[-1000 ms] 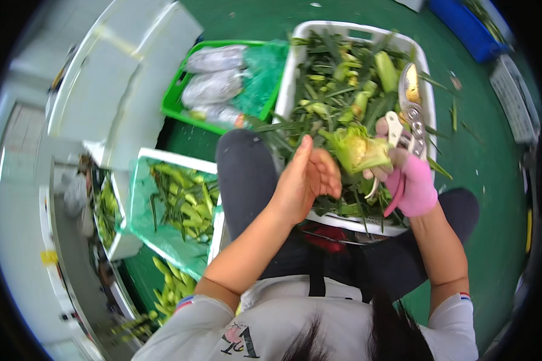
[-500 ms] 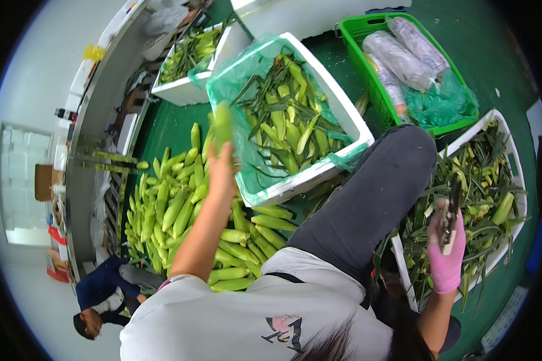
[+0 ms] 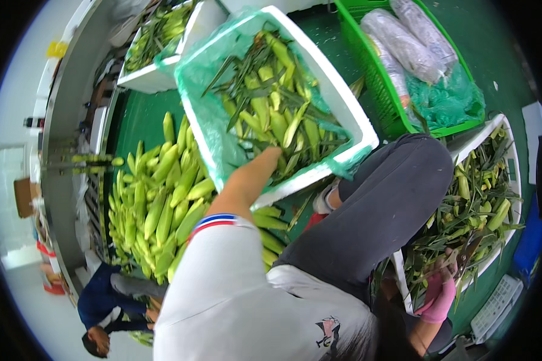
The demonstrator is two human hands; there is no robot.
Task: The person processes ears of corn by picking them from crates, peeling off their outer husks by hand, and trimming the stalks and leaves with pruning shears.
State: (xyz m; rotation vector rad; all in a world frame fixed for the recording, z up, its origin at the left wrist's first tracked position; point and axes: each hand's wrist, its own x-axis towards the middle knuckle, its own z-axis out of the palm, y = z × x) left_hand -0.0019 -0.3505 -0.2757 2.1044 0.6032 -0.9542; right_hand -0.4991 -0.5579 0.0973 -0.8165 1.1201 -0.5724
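Note:
My left arm stretches over the near edge of a white foam box (image 3: 337, 81) lined with green plastic film. The left hand (image 3: 273, 157) is down among the leafy corn ears (image 3: 277, 123) there; its fingers are hidden, so a grip cannot be made out. At the lower right, my right hand (image 3: 439, 296) wears a pink glove and is closed on what look like pruning shears (image 3: 467, 253). Their blades point over a second white box (image 3: 517, 201), filled with cut leaves and stalk pieces. Trimmed green corn ears (image 3: 168, 198) lie in a large pile left of my arm.
A green plastic crate (image 3: 367, 66) holds wrapped rolls and green film. Another foam box (image 3: 156, 78) of leafy corn stands at the upper left, beside a metal-edged counter (image 3: 66, 138). A person (image 3: 111, 301) in dark blue bends at the lower left. My raised knee (image 3: 415, 159) separates the boxes.
My left hand has left the pile with no corn ear visible in it now, and has reached right into the lined box. My right hand with the shears has lowered toward the leaf-filled box.

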